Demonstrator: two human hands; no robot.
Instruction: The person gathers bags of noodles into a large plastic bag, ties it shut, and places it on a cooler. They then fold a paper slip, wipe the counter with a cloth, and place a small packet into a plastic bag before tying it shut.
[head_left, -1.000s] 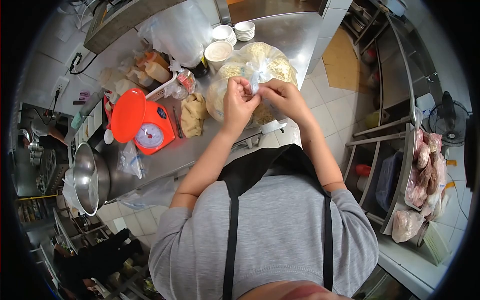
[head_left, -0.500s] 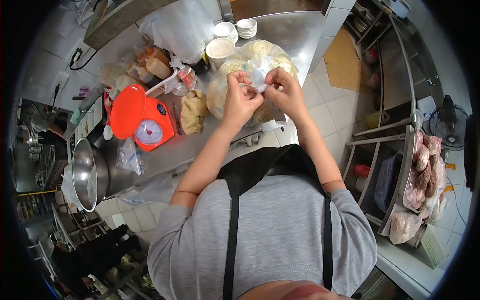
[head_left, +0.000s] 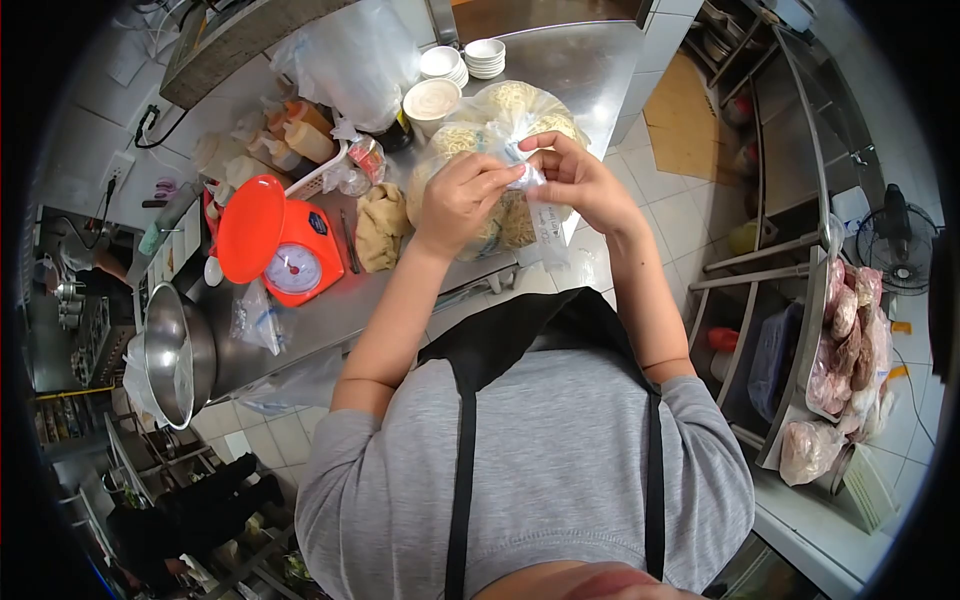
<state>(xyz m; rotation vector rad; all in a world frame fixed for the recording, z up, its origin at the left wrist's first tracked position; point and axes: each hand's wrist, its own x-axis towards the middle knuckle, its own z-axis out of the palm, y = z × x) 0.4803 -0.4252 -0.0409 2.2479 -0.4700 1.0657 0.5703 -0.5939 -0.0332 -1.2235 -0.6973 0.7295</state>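
Observation:
A large clear plastic bag (head_left: 455,140) of pale noodles (head_left: 512,97) sits on the steel counter in front of me. Its gathered, twisted neck rises between my hands. My left hand (head_left: 462,203) is closed, thumb and fingers pinching the plastic at the neck. With curled fingers, my right hand (head_left: 590,190) grips the neck from the other side, index finger and thumb on the plastic. A loose strip of the bag (head_left: 549,240) with faint print hangs down below the right thumb. A tan cloth (head_left: 381,226) lies left of the bag.
An orange-red dial scale (head_left: 290,255) stands left on the steel counter (head_left: 590,75). Behind are sauce bottles (head_left: 310,140), stacked white bowls (head_left: 486,57) and a tub (head_left: 432,101). A metal bowl (head_left: 205,350) is at the left edge; bagged meat (head_left: 850,345) lies right.
The left hand has turned over and closed on the bag's neck. My right hand has shifted slightly right and down, and a loose plastic strip now hangs below it.

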